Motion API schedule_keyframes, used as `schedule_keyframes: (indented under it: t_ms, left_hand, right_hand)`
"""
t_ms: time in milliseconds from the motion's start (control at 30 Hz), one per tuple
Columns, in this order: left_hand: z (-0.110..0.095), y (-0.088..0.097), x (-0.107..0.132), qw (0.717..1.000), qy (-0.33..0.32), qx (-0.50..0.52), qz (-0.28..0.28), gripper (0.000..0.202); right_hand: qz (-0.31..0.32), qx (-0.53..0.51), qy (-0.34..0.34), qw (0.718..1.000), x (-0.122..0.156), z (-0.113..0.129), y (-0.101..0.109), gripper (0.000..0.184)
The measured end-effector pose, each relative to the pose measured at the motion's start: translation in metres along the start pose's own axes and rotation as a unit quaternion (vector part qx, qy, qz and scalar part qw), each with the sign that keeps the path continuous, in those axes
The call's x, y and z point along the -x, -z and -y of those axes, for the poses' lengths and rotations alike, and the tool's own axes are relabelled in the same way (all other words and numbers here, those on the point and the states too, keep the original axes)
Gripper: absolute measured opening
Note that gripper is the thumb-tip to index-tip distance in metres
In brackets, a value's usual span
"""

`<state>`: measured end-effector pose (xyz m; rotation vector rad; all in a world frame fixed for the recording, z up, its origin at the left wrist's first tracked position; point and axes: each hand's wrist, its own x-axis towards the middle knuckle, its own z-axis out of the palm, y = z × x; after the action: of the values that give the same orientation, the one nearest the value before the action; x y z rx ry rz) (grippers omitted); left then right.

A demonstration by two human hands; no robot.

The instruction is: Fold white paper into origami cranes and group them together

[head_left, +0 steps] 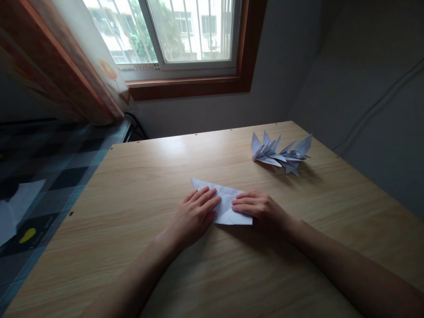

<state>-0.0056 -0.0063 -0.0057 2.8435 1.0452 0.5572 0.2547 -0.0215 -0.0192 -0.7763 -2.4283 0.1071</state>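
head view | folded white paper point(227, 204) is pressed flat under the fingers of left hand point(195, 215) and right hand point(261, 210), fingers extended, nothing grasped | finished paper cranes point(281, 154) lie well beyond the right fingertips on wooden table point(132, 185)

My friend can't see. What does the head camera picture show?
Two bare hands, left hand and right hand, press flat on a folded white paper on a wooden table. Finished folded paper shapes lie farther back, below a window.

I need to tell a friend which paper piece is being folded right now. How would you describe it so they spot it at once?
On the wooden table below the window, look near the middle, where the left hand and right hand press down. Under their fingers lies the flat white folded sheet. Unlike the spiky finished paper cranes farther back right, it lies flat and is touched by both hands.
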Motion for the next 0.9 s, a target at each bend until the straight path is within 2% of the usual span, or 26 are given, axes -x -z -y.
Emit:
schedule_keyframes:
  t_ms: [100, 233, 333, 433, 533, 733, 800, 900]
  left_hand:
    - [0.001, 0.0, 0.002, 0.998, -0.004, -0.029, 0.061, 0.042]
    - [0.004, 0.002, 0.003, 0.995, -0.01, -0.026, 0.097, 0.043]
    - [0.005, 0.004, 0.002, 0.995, -0.004, -0.014, 0.098, 0.045]
    - [0.005, 0.003, 0.001, 0.996, 0.0, -0.011, 0.083, 0.053]
    - [0.004, 0.002, 0.002, 0.996, -0.023, -0.028, 0.084, 0.052]
    - [0.003, 0.002, 0.003, 0.996, -0.027, -0.037, 0.081, 0.05]
    - [0.002, 0.002, 0.002, 0.996, -0.022, -0.031, 0.077, 0.044]
    - [0.0, 0.002, 0.0, 0.996, -0.018, -0.023, 0.082, 0.033]
  right_hand:
    - [-0.008, -0.033, -0.027, 0.999, -0.001, 0.005, 0.003, 0.028]
    - [-0.048, -0.056, -0.091, 0.993, -0.003, 0.007, 0.003, 0.029]
    - [-0.065, -0.054, -0.173, 0.981, -0.006, 0.007, -0.001, 0.032]
    - [-0.065, -0.034, -0.224, 0.972, -0.012, 0.005, -0.005, 0.047]
    - [-0.043, -0.003, -0.234, 0.971, -0.017, 0.003, -0.008, 0.048]
    - [-0.008, 0.082, -0.245, 0.966, -0.017, 0.004, -0.003, 0.023]
    - [-0.011, 0.103, -0.232, 0.967, -0.015, 0.006, -0.002, 0.022]
    - [-0.005, 0.119, -0.174, 0.978, -0.014, 0.009, -0.003, 0.029]
